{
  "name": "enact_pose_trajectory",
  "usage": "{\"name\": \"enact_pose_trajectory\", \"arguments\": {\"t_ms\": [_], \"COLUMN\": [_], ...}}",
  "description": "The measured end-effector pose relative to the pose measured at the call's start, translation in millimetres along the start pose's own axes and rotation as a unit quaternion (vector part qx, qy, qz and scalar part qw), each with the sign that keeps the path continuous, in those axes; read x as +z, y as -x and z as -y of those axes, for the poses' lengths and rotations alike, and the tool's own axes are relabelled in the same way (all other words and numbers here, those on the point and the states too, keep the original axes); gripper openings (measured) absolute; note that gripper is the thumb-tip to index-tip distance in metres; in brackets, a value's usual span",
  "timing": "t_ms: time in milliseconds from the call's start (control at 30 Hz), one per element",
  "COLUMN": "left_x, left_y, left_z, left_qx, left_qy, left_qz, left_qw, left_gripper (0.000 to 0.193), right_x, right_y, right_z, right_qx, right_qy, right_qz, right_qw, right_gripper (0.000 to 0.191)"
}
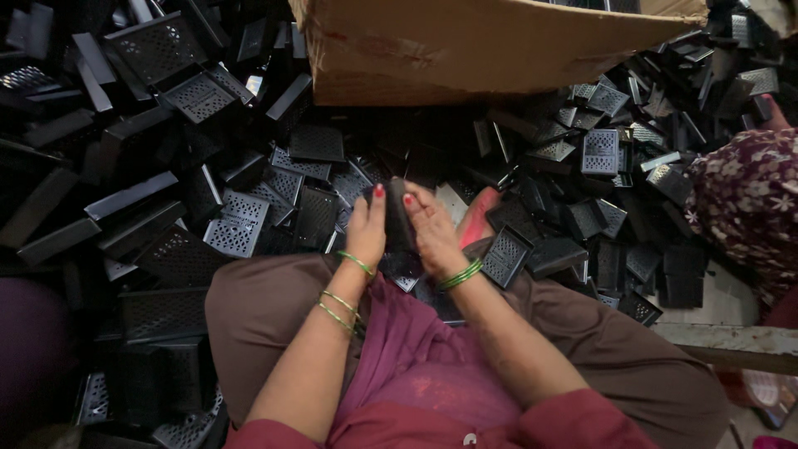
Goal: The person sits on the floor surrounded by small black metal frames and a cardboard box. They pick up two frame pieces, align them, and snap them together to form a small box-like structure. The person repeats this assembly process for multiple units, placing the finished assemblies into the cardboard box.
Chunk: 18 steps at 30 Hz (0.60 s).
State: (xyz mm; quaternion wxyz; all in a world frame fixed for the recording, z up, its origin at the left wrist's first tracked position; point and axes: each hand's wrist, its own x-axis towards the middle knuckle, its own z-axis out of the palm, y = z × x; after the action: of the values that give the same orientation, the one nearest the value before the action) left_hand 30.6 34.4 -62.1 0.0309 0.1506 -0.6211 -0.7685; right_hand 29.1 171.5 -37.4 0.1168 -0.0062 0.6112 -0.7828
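Center of frame: left hand (366, 230) & right hand (431, 231) both clasp one black plastic part (398, 223) upright btwn them, fingers curled tight round its sides, just above the lap. Heap of perforated black parts (237, 223) fills left & upper right; cardboard box (465, 50) at top center.

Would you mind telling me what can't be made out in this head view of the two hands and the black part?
- Black part: mostly covered by the left hand and right hand; shape unclear.
- Cardboard box: cut off by the top edge; contents hidden.
- Neighbour's patterned sleeve: cut by the right edge.
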Motion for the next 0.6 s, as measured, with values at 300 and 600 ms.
{"name": "enact_pose_trajectory", "arguments": {"t_ms": [300, 600], "left_x": [-7.9, -22.5], "left_y": [5.1, 23.9], "left_z": [-37.6, 16.2], "left_qx": [0.179, 0.153], "left_qy": [-0.206, -0.696], "left_qz": [-0.097, 0.118], "left_qw": [0.957, 0.691], "left_gripper": [0.057, 0.049], "right_x": [-3.2, -42.3], "right_y": [29.8, -37.7], "right_z": [31.5, 223.8], "right_qx": [-0.031, -0.461], "right_qy": [0.199, 0.511], "right_qz": [0.086, -0.215], "right_qw": [0.976, 0.693], "right_gripper": [0.053, 0.038]}}
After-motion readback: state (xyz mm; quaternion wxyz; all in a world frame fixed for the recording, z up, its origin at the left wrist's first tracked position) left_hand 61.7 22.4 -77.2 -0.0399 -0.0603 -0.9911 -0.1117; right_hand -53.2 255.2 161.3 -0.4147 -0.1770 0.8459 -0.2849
